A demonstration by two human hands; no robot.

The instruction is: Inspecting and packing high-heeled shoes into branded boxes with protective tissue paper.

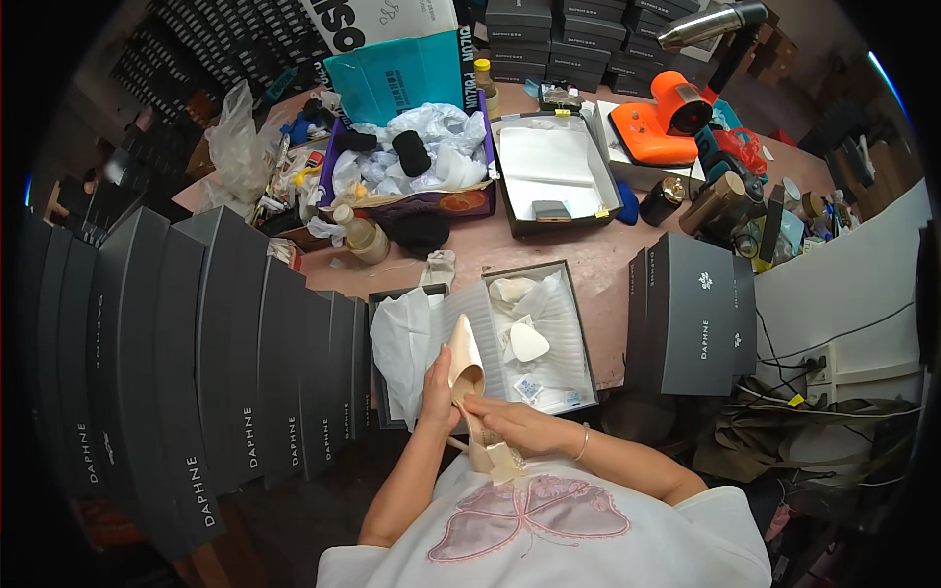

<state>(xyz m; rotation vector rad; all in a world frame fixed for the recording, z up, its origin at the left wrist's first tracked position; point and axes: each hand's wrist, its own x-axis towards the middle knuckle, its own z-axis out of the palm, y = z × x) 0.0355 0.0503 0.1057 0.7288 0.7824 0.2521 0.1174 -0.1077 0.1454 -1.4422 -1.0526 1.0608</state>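
A cream pointed-toe shoe (465, 355) is held up in front of my chest, its toe pointing away and its heel end, with a bow-like trim, close to my shirt. Wrapped along its left side is my left hand (438, 394). My right hand (507, 425) grips its right side farther back, fingers at the opening. Just beyond lies an open grey shoebox (585, 363) lined with white tissue and translucent sheet; in it are a white rounded card (529, 342) and small clear packets (527, 389). White tissue paper (400, 338) covers the box part at its left.
Tall stacks of dark grey shoeboxes (225, 333) line the left side. More closed boxes (691, 314) stand at the right. Across the pink table (490, 252) are a purple bin (412, 204) of crumpled plastic, a bottle (363, 235), an open dark tray (554, 167) and an orange device (652, 127).
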